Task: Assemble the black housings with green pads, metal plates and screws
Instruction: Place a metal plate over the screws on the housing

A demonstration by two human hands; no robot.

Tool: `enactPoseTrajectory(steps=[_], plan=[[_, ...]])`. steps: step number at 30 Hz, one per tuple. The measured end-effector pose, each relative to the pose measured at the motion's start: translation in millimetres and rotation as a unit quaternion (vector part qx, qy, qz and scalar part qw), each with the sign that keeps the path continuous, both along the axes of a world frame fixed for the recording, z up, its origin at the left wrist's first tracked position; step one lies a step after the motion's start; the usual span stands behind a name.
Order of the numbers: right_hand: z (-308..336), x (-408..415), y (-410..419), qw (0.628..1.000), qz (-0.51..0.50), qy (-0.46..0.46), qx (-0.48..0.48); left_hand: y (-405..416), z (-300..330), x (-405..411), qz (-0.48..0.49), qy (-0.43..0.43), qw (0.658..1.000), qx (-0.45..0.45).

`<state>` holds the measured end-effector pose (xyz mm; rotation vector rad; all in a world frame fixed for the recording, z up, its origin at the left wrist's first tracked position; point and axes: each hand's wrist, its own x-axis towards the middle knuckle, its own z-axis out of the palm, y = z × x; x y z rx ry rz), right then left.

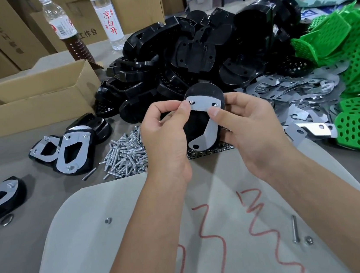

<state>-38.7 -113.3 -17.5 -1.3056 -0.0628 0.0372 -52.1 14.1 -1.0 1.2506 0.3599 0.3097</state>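
Both hands hold one housing (pixel 200 90) up over the table (pixel 48 220), in front of the black pile. The left hand (pixel 165 136) pinches the top of the plate (pixel 206 119) near a screw end; the right hand (pixel 245 123) curls round the housing's edge, thumb pressing the plate flat. I judge the risk is the plate shifting off its holes if either thumb eases, since only two screw tips show through and no nut is visible on them. A loose screw could drop into the screws (pixel 125 156) below.
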Motion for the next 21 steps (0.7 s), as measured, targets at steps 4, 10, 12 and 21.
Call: enactPoseTrajectory(steps=[4, 10, 12, 21], plan=[[1.5, -1.5, -1.4, 1.0, 0.002, -0.013, -0.014, 0.5, -1.2, 3.3, -0.008, 0.033, 0.999, 0.014], [1.3, 3.7, -8.8, 0.996, -0.028, 0.013, -0.084, 21.1, 4.5, 4.1, -0.196, 0.076, 0.975, 0.071], [2.5, 6.3, -12.5, 0.993, -0.014, 0.004, -0.12, 23.8, 5.0, 2.6, -0.222, 0.087, 0.97, 0.056], [13.3, 12.9, -29.5, 0.984, 0.103, 0.051, -0.137, 33.3, 5.4, 0.5, -0.293, 0.139, 0.944, 0.06]])
